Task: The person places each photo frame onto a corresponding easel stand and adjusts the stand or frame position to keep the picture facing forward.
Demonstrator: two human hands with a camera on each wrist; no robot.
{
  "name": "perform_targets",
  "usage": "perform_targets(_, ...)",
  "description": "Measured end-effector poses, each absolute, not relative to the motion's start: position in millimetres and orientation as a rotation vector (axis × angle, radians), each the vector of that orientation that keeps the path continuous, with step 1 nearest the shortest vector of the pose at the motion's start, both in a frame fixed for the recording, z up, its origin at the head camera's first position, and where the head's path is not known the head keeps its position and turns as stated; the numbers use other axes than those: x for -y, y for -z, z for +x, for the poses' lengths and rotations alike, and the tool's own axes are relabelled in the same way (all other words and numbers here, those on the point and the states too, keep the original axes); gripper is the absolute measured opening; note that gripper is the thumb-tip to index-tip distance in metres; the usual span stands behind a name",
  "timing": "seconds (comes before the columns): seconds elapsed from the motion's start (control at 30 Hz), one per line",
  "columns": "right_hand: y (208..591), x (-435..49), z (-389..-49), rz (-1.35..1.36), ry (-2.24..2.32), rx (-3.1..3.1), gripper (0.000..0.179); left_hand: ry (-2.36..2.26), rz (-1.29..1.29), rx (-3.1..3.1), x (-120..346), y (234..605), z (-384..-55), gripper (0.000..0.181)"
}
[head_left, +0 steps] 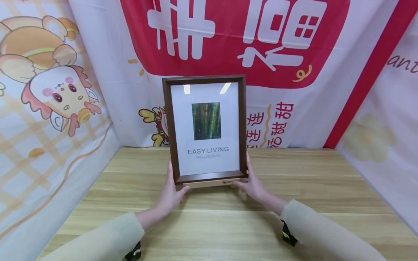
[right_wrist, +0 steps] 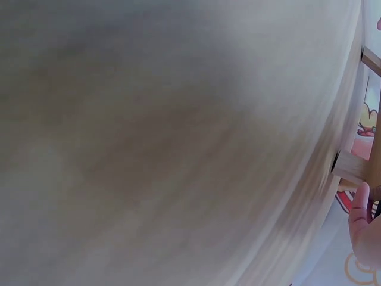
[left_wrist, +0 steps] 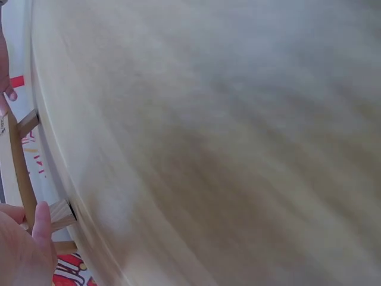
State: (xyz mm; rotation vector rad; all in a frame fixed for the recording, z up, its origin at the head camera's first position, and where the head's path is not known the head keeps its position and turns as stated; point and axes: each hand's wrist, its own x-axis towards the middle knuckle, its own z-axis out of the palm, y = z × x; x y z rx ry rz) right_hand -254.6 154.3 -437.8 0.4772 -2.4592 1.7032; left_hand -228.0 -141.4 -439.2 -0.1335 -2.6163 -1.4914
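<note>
A brown picture frame [head_left: 204, 166] stands upright, leaning slightly back on a light wooden stand [head_left: 209, 183]. Behind its glass are a bamboo picture and the words "EASY LIVING". My left hand [head_left: 169, 194] grips the lower left corner, fingers along the frame's side and thumb by the stand's ledge. At the lower right corner my right hand [head_left: 254, 185] holds it in the same way. The left wrist view shows the left thumb at the ledge [left_wrist: 21, 173]; in the right wrist view the right thumb lies beside a stand foot [right_wrist: 351, 165]. Fingertips behind the frame are hidden.
The wood-grain table [head_left: 209, 224] reaches back to a hanging white cloth [head_left: 104, 72] with a large red panel [head_left: 225, 65]. Printed cartoon cloth [head_left: 49, 127] closes off the left side, and another pale cloth [head_left: 375, 119] the right.
</note>
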Motion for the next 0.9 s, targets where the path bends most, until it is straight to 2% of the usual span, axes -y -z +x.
perform_targets(0.9,435,-193,-224,0.404,-1.585,2.463,0.124,1.492,-0.304,2.641,105,435,-236,0.120)
